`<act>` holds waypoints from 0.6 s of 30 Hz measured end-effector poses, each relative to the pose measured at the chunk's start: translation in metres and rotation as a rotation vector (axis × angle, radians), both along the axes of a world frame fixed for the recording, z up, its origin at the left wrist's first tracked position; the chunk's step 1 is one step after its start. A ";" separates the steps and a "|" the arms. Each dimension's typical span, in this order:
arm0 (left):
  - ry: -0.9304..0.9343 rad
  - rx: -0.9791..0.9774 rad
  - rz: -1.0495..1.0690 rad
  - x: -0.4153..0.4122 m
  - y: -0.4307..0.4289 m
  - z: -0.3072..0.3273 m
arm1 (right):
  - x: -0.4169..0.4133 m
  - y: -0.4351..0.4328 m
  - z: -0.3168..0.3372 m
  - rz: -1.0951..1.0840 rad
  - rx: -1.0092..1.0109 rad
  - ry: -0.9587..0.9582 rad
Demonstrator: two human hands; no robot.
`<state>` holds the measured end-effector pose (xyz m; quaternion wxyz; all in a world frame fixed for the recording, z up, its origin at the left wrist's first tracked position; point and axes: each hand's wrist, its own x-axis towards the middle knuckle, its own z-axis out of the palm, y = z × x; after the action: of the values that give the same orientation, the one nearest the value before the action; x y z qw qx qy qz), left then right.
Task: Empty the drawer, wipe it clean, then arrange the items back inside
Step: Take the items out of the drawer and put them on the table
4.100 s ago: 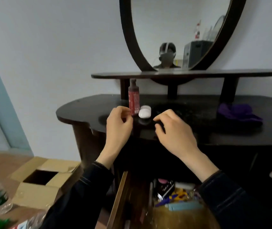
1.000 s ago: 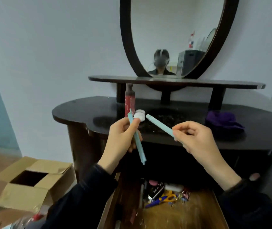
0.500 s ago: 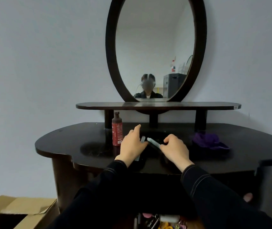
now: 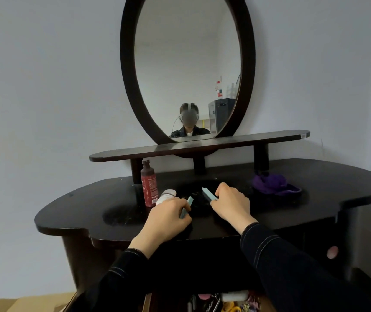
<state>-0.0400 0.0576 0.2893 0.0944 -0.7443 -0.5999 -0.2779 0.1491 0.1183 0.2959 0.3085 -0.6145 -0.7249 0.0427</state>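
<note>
The person is standing at the dark dressing table (image 4: pixel 315 188) and holding 2 pale blue sticks low over its top, in the middle of the frame. The left hand (image 4: pixel 167 219) is curling its fingers round the left stick (image 4: pixel 186 206), whose tip is poking out past the knuckles. The right hand (image 4: pixel 232 207) is pinching the right stick (image 4: pixel 209 194) between thumb and fingers. I cannot tell whether either stick is touching the tabletop.

Both sticks are looking slim, stiff and light, probably smooth plastic. I judge that a gentle pinch near the middle is holding them well enough, though they may slide or roll once set down.

At the bottom edge of the frame the drawer (image 4: pixel 214 300) is standing open, with small items crowding it. By my reckoning the emptying is far from done.

The tabletop is shining dark and glossy, with pale specks showing on it. A red bottle (image 4: pixel 149 185) is standing upright left of the hands, with a white round pot (image 4: pixel 167 195) just beside it. A purple cloth (image 4: pixel 274 184) is lying at centre right, well apart from the hands. An oval mirror (image 4: pixel 186 64) is rising in the upper centre above a narrow shelf (image 4: pixel 270 138), against a pale wall. A cardboard box (image 4: pixel 22 305) is showing in the lower left corner.
</note>
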 end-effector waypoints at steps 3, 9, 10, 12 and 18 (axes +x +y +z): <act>0.040 0.036 0.067 0.002 0.016 0.004 | 0.002 0.001 0.000 0.017 0.006 0.052; 0.134 0.092 0.196 -0.001 0.037 0.007 | 0.007 0.002 -0.003 0.114 0.002 0.118; 0.110 0.100 0.185 -0.002 0.036 0.007 | 0.008 0.002 -0.004 0.129 -0.003 0.131; 0.044 0.132 0.163 -0.002 0.029 0.006 | 0.009 0.000 -0.003 0.137 -0.016 0.169; -0.160 0.393 0.239 -0.002 -0.014 -0.005 | 0.023 -0.023 -0.006 0.203 0.060 0.357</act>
<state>-0.0424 0.0435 0.2847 0.2219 -0.6109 -0.6236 -0.4343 0.1717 0.0952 0.2898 0.4442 -0.5115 -0.7178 0.1603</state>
